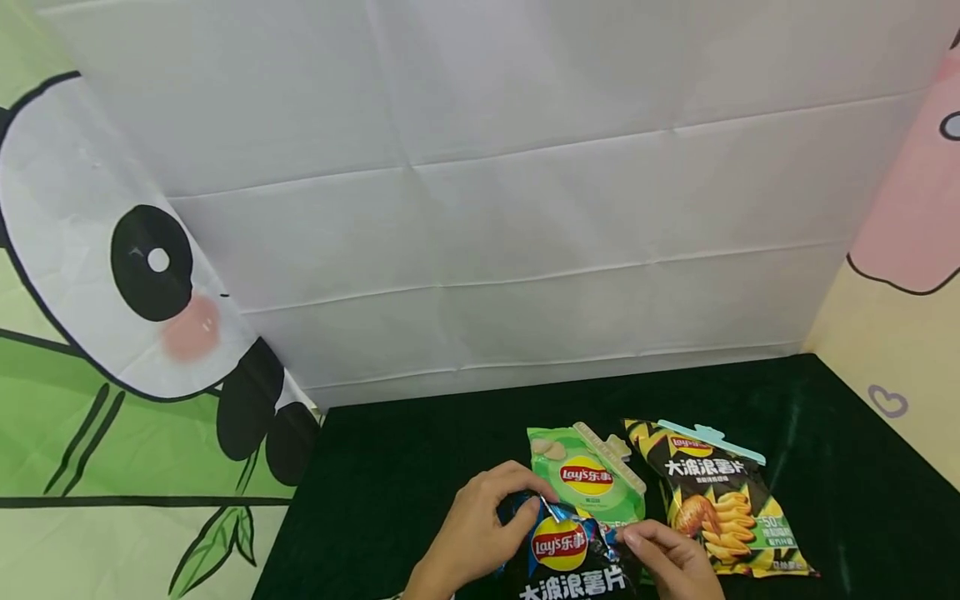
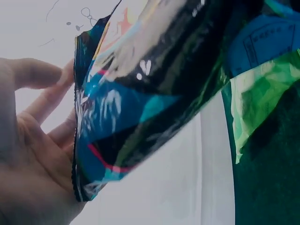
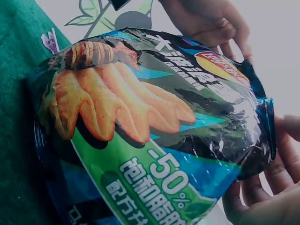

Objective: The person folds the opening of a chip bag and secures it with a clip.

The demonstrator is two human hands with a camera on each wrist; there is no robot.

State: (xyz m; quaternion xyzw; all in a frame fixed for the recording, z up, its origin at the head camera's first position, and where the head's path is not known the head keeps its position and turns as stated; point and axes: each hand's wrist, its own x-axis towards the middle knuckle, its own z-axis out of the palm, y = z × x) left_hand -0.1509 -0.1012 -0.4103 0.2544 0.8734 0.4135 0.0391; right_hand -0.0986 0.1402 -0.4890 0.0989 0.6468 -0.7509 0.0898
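Observation:
A blue-and-black Lay's potato chip bag (image 1: 558, 575) stands low in the head view, its top edge toward the white backdrop. My left hand (image 1: 483, 525) pinches the left part of that top edge between thumb and fingers. On the right part of the same edge, my right hand (image 1: 671, 562) pinches with thumb and forefinger. The left wrist view has the bag's side (image 2: 140, 108) bulging beside the left palm. In the right wrist view the bag's front (image 3: 126, 103) looks plump, with printed chips and a green band. Whether the top is sealed, I cannot tell.
Behind the held bag lies a green Lay's bag (image 1: 600, 496) with a cream clip (image 1: 611, 458). To its right is a black-and-yellow Lay's bag (image 1: 727, 517) with a light blue clip (image 1: 712, 440). A purple clip (image 3: 50, 41) shows on the dark green tabletop (image 1: 405, 483).

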